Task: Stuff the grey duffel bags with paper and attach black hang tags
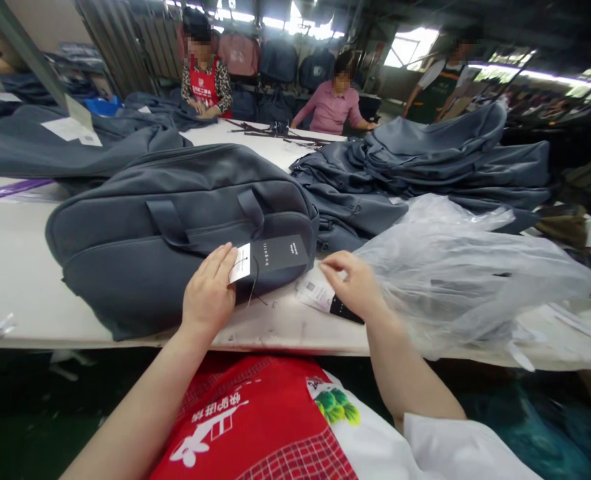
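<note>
A dark blue-grey bag (120, 243) with two short handles stands on the white table in front of me. A black hang tag (280, 253) and a small white tag (241, 264) lie against its front, with a thin string hanging below. My left hand (208, 291) rests flat on the bag, its fingers stretched out beside the white tag. To the right of the bag, my right hand (354, 285) is closed in a pinch; whatever is between its fingertips is too small to make out. Beneath it, white and black tags (318, 293) lie on the table.
Clear plastic bags (465, 267) are heaped at the right. Behind them is a pile of blue-grey bags (425, 160). More blue-grey bags (20, 143) lie at the left back, near a purple strip (12, 191). Several co-workers are across the table, one in a pink shirt (331, 107).
</note>
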Demonstrator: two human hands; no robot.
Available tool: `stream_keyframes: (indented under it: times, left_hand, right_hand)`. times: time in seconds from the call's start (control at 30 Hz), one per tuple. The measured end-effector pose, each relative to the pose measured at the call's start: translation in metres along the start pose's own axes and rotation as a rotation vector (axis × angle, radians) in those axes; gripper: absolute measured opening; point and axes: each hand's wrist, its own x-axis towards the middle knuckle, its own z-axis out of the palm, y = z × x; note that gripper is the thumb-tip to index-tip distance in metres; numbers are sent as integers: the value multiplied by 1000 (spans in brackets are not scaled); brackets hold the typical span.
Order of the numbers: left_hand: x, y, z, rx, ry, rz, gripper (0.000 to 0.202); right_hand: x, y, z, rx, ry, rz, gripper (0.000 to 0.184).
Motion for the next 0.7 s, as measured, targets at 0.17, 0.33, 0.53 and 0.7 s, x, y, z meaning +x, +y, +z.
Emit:
stream_keyframes:
  times: [0.17, 0.33, 0.53, 0.7]
  left_hand:
    - [-2, 5, 0, 21, -46, 36, 56]
    - [-9, 5, -5, 88, -53, 101, 54]
    - [-20, 2, -11, 85, -51, 66, 55]
    - [-23, 9, -3, -51, -42, -35, 57]
  right_hand:
    - [-8, -50, 52, 366, -311, -121, 45]
    - [-7, -56, 84, 862, -197, 194, 39]
    - [3, -53, 97, 1399, -20, 611, 41]
    - [10, -60, 107, 1502, -88, 719, 31]
